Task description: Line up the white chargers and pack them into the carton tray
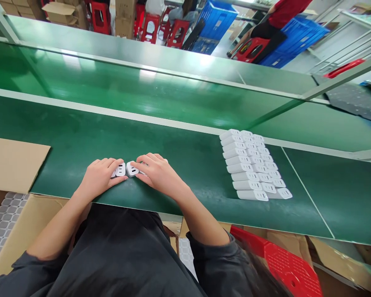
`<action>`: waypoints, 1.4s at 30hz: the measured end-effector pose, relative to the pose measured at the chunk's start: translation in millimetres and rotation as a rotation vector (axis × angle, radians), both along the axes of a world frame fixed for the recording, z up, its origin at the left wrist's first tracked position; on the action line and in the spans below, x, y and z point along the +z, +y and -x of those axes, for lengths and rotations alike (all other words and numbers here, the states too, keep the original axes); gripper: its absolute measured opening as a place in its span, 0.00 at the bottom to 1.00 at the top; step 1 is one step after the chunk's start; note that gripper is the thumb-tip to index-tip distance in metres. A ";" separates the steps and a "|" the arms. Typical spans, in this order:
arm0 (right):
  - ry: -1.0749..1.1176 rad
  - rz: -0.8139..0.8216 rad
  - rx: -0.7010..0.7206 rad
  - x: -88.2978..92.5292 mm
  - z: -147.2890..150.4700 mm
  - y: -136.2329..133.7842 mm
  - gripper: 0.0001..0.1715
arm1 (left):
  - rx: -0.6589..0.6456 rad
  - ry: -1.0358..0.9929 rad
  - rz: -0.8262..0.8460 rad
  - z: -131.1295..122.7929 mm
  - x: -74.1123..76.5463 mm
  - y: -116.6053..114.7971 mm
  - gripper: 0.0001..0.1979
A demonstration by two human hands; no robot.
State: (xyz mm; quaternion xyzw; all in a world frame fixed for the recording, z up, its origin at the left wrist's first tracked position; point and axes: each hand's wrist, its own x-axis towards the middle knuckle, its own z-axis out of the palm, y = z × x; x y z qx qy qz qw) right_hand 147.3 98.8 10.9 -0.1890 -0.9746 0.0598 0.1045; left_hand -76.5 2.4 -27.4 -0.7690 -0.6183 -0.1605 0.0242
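Observation:
My left hand is closed around a white charger, whose end face with dark port slots points to the right. Close beside it, my right hand grips another white charger, slightly tilted, its slotted face towards the left hand. Fingers cover much of both chargers, and whether their faces touch is hard to make out. Over to the right, several white chargers lie in tight rows on the green work surface, slotted ends facing right.
A cardboard sheet lies on the left of the surface. Below it, an open carton stands beside packed white-grey pieces. A white rail runs behind the hands. At lower right is a red stool. People sit beyond the bench.

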 end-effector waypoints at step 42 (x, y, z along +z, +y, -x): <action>-0.097 0.153 -0.057 -2.5 -4.1 -4.4 0.25 | -0.187 0.041 0.040 10.6 5.5 14.1 0.25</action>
